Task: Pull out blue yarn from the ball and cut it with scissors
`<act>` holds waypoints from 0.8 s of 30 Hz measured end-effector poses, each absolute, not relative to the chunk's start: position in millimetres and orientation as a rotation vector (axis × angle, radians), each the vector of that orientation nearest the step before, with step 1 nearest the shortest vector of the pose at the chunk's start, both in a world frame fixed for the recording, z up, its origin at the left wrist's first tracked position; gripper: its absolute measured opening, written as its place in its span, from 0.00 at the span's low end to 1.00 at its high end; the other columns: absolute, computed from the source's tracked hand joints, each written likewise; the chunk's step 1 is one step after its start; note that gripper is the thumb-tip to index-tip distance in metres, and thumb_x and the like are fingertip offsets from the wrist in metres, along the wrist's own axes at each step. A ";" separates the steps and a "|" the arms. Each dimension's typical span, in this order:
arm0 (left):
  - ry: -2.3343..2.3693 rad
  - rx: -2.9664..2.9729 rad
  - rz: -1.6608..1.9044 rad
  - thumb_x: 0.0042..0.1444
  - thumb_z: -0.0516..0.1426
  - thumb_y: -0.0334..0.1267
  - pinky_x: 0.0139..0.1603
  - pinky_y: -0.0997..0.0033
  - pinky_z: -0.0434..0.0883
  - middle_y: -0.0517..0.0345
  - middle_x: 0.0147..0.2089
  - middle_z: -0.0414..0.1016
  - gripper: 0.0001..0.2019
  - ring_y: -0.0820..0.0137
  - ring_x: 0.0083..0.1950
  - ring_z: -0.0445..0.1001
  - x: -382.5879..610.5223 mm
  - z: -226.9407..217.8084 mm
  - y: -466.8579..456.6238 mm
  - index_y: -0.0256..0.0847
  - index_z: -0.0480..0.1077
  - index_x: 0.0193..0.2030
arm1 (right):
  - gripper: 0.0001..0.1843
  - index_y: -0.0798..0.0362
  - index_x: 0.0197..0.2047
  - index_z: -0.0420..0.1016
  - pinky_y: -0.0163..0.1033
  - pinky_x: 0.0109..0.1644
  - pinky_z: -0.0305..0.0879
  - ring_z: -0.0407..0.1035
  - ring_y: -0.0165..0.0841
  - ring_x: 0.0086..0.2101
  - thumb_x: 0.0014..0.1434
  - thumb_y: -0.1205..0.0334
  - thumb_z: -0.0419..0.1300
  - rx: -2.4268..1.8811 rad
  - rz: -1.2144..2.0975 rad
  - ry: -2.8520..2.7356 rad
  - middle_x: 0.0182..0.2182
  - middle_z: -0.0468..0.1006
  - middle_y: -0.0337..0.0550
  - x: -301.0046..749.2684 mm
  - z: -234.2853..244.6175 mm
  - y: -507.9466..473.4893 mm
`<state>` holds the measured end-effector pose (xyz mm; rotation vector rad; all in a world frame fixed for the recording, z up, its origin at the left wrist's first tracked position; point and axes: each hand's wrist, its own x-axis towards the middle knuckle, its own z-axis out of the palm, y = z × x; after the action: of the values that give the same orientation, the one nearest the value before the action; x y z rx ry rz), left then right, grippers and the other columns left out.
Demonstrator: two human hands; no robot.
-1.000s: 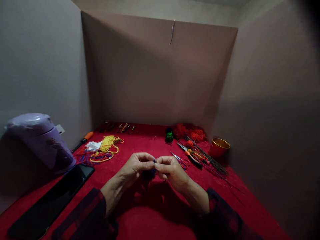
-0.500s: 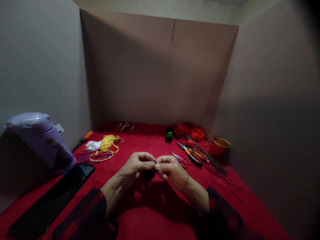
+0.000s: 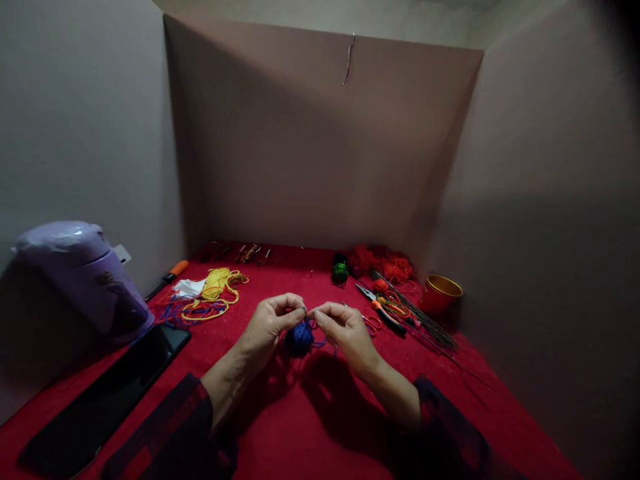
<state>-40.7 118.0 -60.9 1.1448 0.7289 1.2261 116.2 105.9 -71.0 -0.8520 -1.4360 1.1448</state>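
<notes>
A small ball of blue yarn (image 3: 300, 339) sits on the red cloth just beneath my fingertips, with loose loops trailing off its right side. My left hand (image 3: 273, 323) is closed in a pinch, thumb against forefinger, on a bit of blue yarn above the ball. Close beside it, my right hand (image 3: 347, 331) also pinches the yarn, its fingertips nearly meeting those of the left. The exact piece between the fingers is tiny and partly hidden. Red-handled scissors (image 3: 371, 325) lie just beyond my right hand, partly covered by it.
On the right lie pliers (image 3: 383, 310), a bundle of thin sticks (image 3: 425, 320), red yarn (image 3: 395, 267), green yarn (image 3: 340, 271) and a red bowl (image 3: 440, 293). On the left are yellow yarn (image 3: 217, 285), a phone (image 3: 110, 400), a screwdriver (image 3: 173, 273) and a purple container (image 3: 95, 287). Panels enclose the table.
My hands have risen slightly and their fingertips have drawn a little apart. The blue yarn ball, mostly hidden and dark before, now shows plainly below them.
</notes>
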 end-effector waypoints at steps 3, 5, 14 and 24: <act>0.720 1.277 1.306 0.42 0.65 0.37 0.36 0.76 0.62 0.59 0.31 0.65 0.08 0.73 0.34 0.64 -40.8 -59.8 117.2 0.36 0.71 0.24 | 0.07 0.53 0.33 0.78 0.35 0.32 0.56 0.62 0.30 0.29 0.55 0.61 0.60 -0.852 0.894 -1.566 0.27 0.69 0.39 113.8 -72.2 103.5; 0.730 1.324 1.320 0.43 0.65 0.36 0.40 0.75 0.63 0.57 0.34 0.65 0.07 0.71 0.38 0.65 -40.4 -59.5 115.4 0.36 0.72 0.24 | 0.06 0.53 0.33 0.78 0.35 0.31 0.55 0.60 0.30 0.28 0.55 0.61 0.61 -0.845 0.819 -1.628 0.26 0.67 0.38 112.1 -73.1 100.9; 0.670 1.125 1.353 0.44 0.65 0.34 0.43 0.77 0.63 0.57 0.35 0.70 0.07 0.73 0.40 0.67 -41.8 -53.7 112.0 0.37 0.72 0.27 | 0.10 0.53 0.25 0.69 0.35 0.32 0.55 0.58 0.29 0.27 0.57 0.63 0.58 -0.819 0.914 -1.756 0.24 0.64 0.35 111.7 -72.7 101.6; 0.492 0.906 1.491 0.46 0.64 0.34 0.43 0.72 0.69 0.58 0.27 0.73 0.08 0.71 0.33 0.73 -67.9 -32.0 124.9 0.36 0.69 0.30 | 0.13 0.53 0.27 0.72 0.36 0.36 0.56 0.62 0.31 0.31 0.58 0.55 0.57 -0.795 1.223 -1.661 0.27 0.69 0.39 122.4 -78.0 115.7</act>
<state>-67.9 124.9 -32.0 0.9063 0.4920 1.4914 122.4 115.7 -78.0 -0.7947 -1.6611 1.2230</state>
